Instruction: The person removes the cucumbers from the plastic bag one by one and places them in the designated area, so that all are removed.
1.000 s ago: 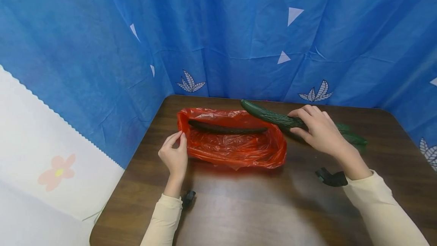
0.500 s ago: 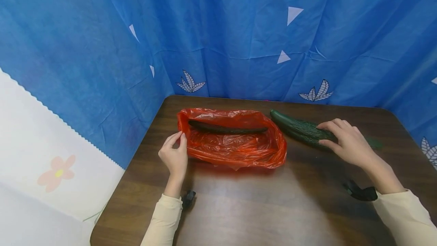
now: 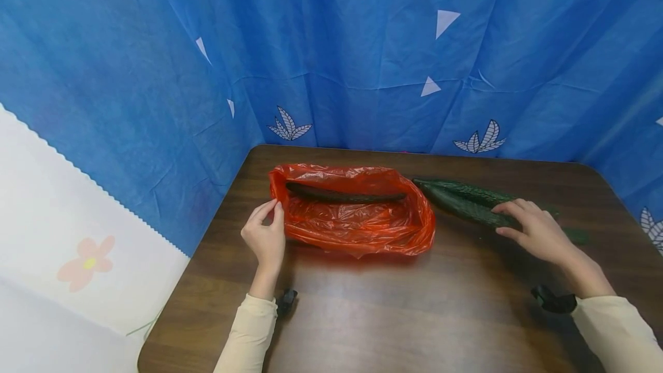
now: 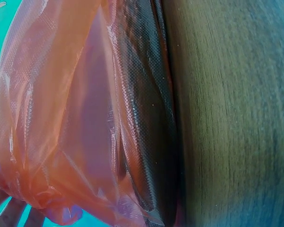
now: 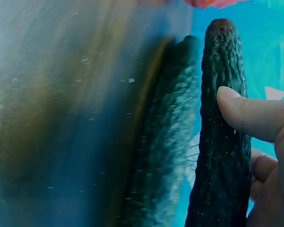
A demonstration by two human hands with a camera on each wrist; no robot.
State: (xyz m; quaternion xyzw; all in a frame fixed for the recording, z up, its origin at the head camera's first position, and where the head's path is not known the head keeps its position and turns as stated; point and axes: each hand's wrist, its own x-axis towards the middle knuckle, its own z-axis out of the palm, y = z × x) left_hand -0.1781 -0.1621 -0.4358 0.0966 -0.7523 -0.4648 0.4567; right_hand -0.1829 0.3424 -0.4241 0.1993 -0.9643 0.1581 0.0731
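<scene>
My left hand [image 3: 265,236] pinches the left rim of a red plastic bag [image 3: 357,238], which stands with its mouth spread upward. Inside the bag lies a dark cucumber [image 3: 342,195]; its shape shows through the film in the left wrist view. To the right of the bag, two green cucumbers lie close together, a rear cucumber [image 3: 479,193] and a front cucumber [image 3: 461,206]. Over their right part is my right hand [image 3: 533,232]. In the right wrist view, its thumb and fingers grip a cucumber [image 5: 222,156] beside another cucumber [image 5: 163,142].
All this sits on a brown wooden table [image 3: 357,315]. Behind it hangs a blue curtain [image 3: 352,73] with leaf and triangle prints, and a white cloth [image 3: 77,217] hangs at the left. Dark straps circle both wrists.
My right hand has moved right and down with a cucumber, from over the bag's right edge to beside the other cucumber. My left hand and the bag have stayed in place.
</scene>
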